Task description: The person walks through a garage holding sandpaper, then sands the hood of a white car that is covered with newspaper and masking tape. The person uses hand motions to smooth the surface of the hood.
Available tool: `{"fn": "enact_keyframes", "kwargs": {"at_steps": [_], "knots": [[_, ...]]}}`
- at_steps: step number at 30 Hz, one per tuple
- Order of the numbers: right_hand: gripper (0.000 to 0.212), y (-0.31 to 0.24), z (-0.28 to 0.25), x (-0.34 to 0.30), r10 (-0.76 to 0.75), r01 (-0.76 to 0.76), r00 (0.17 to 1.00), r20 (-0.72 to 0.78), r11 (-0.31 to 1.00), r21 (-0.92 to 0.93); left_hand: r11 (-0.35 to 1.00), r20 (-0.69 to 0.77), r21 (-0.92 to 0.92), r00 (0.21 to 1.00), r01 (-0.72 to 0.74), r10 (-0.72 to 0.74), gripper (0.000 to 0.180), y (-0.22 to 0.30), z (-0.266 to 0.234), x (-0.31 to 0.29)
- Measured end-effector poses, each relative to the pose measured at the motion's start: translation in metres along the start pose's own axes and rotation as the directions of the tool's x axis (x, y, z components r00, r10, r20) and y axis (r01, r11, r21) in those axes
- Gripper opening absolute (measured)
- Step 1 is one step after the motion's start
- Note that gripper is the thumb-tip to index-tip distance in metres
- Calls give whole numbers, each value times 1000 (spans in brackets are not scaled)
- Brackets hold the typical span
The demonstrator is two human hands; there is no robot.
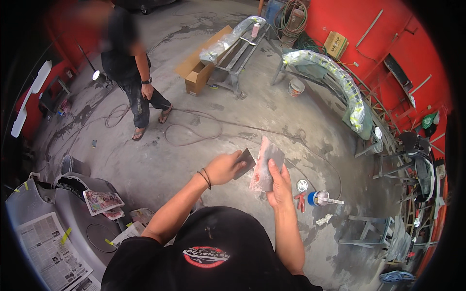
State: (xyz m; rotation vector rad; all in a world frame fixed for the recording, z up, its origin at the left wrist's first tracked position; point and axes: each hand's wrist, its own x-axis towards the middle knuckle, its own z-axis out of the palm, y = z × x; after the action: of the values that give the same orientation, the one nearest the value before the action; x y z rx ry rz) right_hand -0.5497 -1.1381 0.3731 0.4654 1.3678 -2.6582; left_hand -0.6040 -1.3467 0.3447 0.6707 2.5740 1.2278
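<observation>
My left hand (224,168) grips a small dark grey spreader blade (245,162), its edge close to a flat board. My right hand (277,186) holds that board (265,164) upright; its face is smeared with pink and grey filler paste. Both hands meet in front of my chest, above the concrete floor. A dark band sits on my left wrist.
An open tin (321,198) with a stick in it, its lid (302,185) and a red tool (300,202) lie on the floor at right. A grey bumper (73,220) masked with newspaper sits lower left. Another person (132,72) stands far left. Cables (194,131) snake across the floor; wrapped bumpers (340,80) rest on stands.
</observation>
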Motion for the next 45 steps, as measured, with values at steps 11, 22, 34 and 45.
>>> {"fn": "enact_keyframes", "kwargs": {"at_steps": [11,22,34,45], "knots": [[48,33,-6,40,-90,87,996,-15,986,-144,23,155,-988,988,154,20,96,8,8,-33],[54,37,110,48,54,-34,988,142,989,-142,34,94,-995,989,99,-118,77,-42,-29,-44],[50,131,229,82,389,-430,840,379,902,27,54,-69,-997,971,-58,-230,60,-133,-171,-121],[26,199,335,144,656,-700,583,479,705,-113,188,-459,-875,639,-447,-618,48,-181,-248,-204]]}}
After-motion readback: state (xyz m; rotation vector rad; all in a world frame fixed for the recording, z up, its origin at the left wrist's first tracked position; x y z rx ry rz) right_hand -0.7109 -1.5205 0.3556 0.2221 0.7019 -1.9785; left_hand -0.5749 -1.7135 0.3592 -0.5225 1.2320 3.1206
